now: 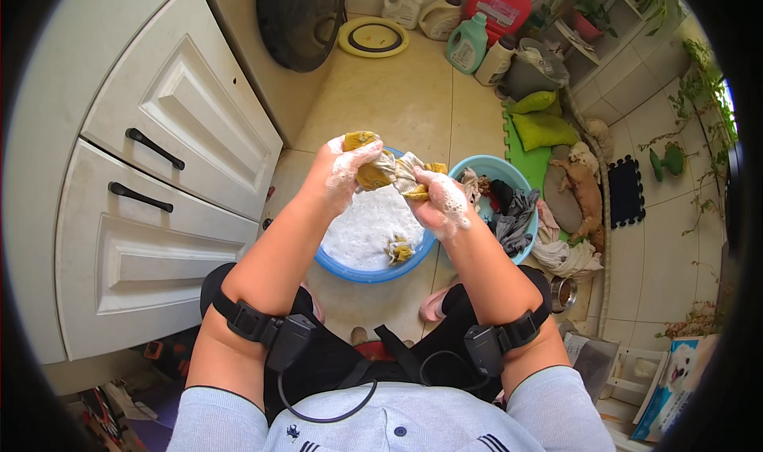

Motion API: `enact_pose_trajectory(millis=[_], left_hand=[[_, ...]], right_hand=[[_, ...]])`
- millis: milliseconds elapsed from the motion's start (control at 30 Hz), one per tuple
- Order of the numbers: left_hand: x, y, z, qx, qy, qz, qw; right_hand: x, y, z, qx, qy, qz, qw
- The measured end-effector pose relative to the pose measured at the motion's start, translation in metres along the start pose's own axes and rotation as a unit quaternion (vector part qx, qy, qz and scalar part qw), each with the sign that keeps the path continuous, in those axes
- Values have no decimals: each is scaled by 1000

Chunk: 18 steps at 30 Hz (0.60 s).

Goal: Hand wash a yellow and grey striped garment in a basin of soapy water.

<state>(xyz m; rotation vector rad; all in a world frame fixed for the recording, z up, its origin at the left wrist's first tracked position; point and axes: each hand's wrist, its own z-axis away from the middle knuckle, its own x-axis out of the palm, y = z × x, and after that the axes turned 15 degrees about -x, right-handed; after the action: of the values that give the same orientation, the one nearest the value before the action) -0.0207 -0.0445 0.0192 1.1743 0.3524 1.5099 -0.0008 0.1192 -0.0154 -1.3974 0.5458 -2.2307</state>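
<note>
Both of my hands grip a wet, twisted yellow-and-white cloth (pixel 384 171), stretched between them above a blue basin (pixel 372 276). My left hand (pixel 343 170) is closed around one end, with yellow fabric bulging out over the fingers. The other end is clenched in my right hand (pixel 442 202). Foam coats both hands. White suds (pixel 358 228) fill the basin, and a yellow-and-white piece of cloth (pixel 400 251) pokes up through them near the right rim. Whether the two pieces are joined I cannot tell.
Right of the suds stands a light-blue basin (pixel 494 162) of dark and pale clothes (pixel 513 213). A dog (pixel 586 188) lies beyond it by a green mat (pixel 526 159). Detergent bottles (pixel 467 42) line the back wall. White cabinet doors (pixel 171 126) flank my left.
</note>
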Motion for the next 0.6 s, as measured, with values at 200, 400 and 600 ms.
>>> enact_pose_trajectory(millis=[200, 400, 600], left_hand=[[3, -1, 4, -19, -39, 71, 997], [7, -11, 6, -85, -51, 30, 995], [4, -13, 6, -79, -7, 10, 997]], right_hand=[[-1, 4, -2, 6, 22, -26, 999], [6, 6, -1, -22, -29, 26, 999], [18, -1, 5, -67, -1, 93, 993]])
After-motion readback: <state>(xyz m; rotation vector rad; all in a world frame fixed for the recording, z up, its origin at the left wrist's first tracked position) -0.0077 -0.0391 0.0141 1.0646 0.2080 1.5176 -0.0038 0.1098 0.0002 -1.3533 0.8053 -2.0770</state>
